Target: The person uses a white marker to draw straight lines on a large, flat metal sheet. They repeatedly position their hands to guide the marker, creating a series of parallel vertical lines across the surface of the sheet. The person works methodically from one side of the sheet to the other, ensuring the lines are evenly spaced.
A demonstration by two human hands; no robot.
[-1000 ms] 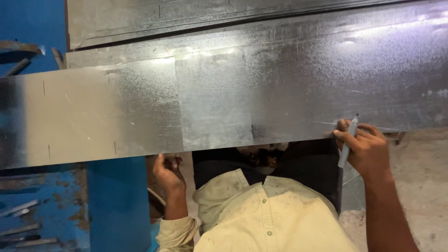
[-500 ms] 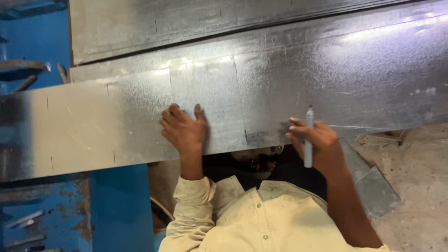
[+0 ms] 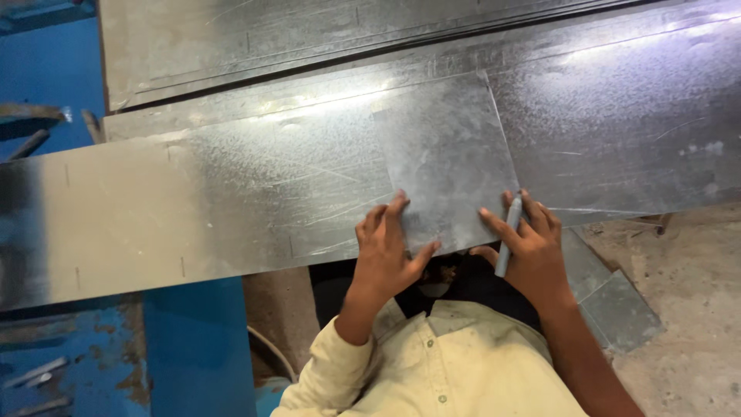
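Cream shirt (image 3: 455, 371) nearest, at bottom edge. Left hand (image 3: 386, 251) flat, fingers spread, pressing small metal piece (image 3: 444, 166) at its near edge. Right hand (image 3: 529, 243) beside, fingers on same piece, grey marker (image 3: 507, 235) gripped between fingers. Piece lies on long galvanised sheet (image 3: 231, 193). Behind, another sheet (image 3: 255, 38). Blue machine frame (image 3: 46, 69) at far left.

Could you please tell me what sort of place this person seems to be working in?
Probably a sheet-metal workshop. Long galvanized sheets lie stacked across a blue machine frame, with offcuts on the rough concrete floor. The left hand presses a smaller metal piece, and the right hand holds a marker.
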